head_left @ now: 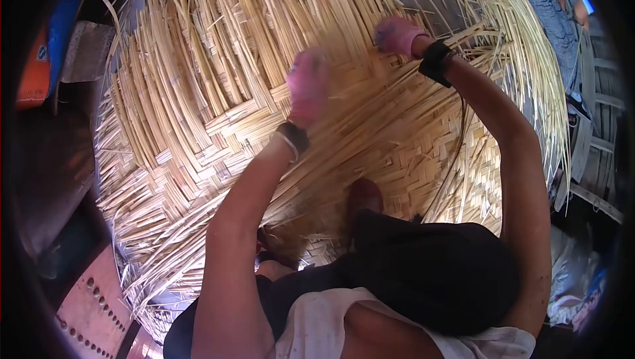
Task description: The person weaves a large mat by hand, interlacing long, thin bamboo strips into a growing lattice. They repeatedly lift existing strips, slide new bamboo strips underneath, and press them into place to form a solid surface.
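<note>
A large mat of split reed strips (231, 121) spreads beneath me, woven in a zigzag pattern near my feet, with long loose ends towards the far side. My left hand (308, 86), in a pink glove, is curled closed over the middle of the mat and blurred by motion. Farther off and to the right, my right hand (398, 35) makes a gloved fist at the far strips. Smeared reed strips (360, 84) run between the two hands, and both seem closed on them. The blur hides the exact grip of the fingers.
My shoe (365, 195) rests on the woven part. Loose reed ends (529, 54) fan out along the right edge. At left are an orange object (34, 74), a block (86, 51) and a pink panel with holes (92, 306). Another person's patterned trousers (557, 25) show at upper right.
</note>
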{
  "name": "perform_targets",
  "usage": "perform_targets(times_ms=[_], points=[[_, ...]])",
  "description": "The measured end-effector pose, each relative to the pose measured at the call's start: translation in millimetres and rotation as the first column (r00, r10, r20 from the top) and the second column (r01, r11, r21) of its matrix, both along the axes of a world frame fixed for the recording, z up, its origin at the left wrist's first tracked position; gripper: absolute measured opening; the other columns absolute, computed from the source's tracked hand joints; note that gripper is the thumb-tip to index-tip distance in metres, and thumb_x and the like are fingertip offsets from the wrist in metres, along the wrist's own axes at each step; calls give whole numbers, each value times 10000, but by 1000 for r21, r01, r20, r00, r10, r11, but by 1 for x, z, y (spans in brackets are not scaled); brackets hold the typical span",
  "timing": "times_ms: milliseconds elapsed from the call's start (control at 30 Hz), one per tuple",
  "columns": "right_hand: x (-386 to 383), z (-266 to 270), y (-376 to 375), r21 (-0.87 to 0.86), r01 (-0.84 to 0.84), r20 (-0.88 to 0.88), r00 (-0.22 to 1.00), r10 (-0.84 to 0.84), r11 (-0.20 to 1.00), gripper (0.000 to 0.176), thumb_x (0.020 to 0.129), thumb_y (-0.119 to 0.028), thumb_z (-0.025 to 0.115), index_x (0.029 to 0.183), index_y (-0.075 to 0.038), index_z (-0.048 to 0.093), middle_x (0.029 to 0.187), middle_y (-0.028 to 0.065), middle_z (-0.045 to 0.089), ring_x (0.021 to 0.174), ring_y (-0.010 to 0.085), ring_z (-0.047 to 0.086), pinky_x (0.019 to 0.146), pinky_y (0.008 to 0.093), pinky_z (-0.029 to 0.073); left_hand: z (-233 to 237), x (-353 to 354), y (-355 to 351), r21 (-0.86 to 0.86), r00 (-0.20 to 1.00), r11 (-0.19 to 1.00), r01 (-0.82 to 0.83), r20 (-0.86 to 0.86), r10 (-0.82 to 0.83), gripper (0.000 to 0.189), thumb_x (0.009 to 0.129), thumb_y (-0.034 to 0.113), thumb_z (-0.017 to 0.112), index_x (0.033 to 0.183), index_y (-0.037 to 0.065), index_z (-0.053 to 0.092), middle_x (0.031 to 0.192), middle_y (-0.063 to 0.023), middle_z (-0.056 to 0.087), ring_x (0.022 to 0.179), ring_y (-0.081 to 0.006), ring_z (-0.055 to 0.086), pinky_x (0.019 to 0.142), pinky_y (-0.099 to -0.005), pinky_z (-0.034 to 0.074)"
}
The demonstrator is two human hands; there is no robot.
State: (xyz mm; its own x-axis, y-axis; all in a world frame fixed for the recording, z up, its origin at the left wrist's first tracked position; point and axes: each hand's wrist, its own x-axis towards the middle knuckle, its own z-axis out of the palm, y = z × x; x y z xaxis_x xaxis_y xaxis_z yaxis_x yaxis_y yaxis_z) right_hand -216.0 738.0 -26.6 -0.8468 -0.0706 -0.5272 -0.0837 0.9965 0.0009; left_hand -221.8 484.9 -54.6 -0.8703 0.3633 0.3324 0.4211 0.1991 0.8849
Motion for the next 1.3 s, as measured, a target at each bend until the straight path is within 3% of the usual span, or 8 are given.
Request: perform_targets(times_ms=[67,133,400,500,933,1000,1200,1300], points=[[-1,-7,-2,-22,28,-11,1000,-28,999,305,703,-328,645,849,-60,661,891,146,644,841,319,611,755,382,483,8,1,-6,-596,824,802,-42,-474,-309,110,822,81,490,900,63,565,730,-36,483,585,-142,431,598,-285,397],[5,26,-4,-208,131,13,991,-131,969,310,697,-330,648,831,-50,664,881,153,644,824,324,615,747,387,486,16,5,-10,-730,693,667,-150,-559,-456,80,827,141,459,843,76,502,728,-44,435,582,-161,392,598,-309,357],[5,34,-19,-17,103,-18,994,-104,994,396,697,-392,641,908,-58,672,895,159,649,776,320,629,729,394,493,23,20,-18,-643,877,759,105,-299,-375,474,740,251,610,1160,65,490,1150,-86,473,1088,-269,446,929,-405,363],[8,57,-26,-27,251,73,966,-249,968,423,728,-437,611,893,-52,673,866,166,650,766,317,629,720,394,492,6,22,-13,-738,868,675,-25,-350,-351,352,794,333,529,1074,130,465,941,-64,416,824,-208,403,733,-344,345],[18,61,-31,-42,151,178,974,-141,988,416,808,-454,562,771,-56,677,761,131,641,729,302,624,686,382,481,-8,25,-27,-568,865,814,123,-340,-368,602,700,316,650,1214,85,439,1156,-78,480,984,-250,456,865,-369,381],[20,65,-21,-116,400,286,890,-355,909,372,792,-416,584,779,-56,676,767,124,644,741,297,624,710,371,477,-3,25,-31,-535,842,838,106,-400,-362,572,707,286,637,1202,78,442,1146,-77,496,989,-249,479,855,-359,394],[41,34,12,-282,312,149,948,-279,907,262,713,-295,657,801,-48,669,742,84,650,667,220,628,624,326,491,40,5,-2,-753,865,609,247,-112,-488,477,730,166,583,1177,71,445,1158,-101,522,1036,-249,530,778,-383,448],[44,53,9,-385,561,327,826,-460,733,245,703,-260,659,821,-46,667,757,78,651,696,198,629,612,310,495,29,0,53,-315,802,909,273,-447,-396,460,757,144,565,1194,98,431,1074,-89,576,960,-276,574,726,-400,464]])
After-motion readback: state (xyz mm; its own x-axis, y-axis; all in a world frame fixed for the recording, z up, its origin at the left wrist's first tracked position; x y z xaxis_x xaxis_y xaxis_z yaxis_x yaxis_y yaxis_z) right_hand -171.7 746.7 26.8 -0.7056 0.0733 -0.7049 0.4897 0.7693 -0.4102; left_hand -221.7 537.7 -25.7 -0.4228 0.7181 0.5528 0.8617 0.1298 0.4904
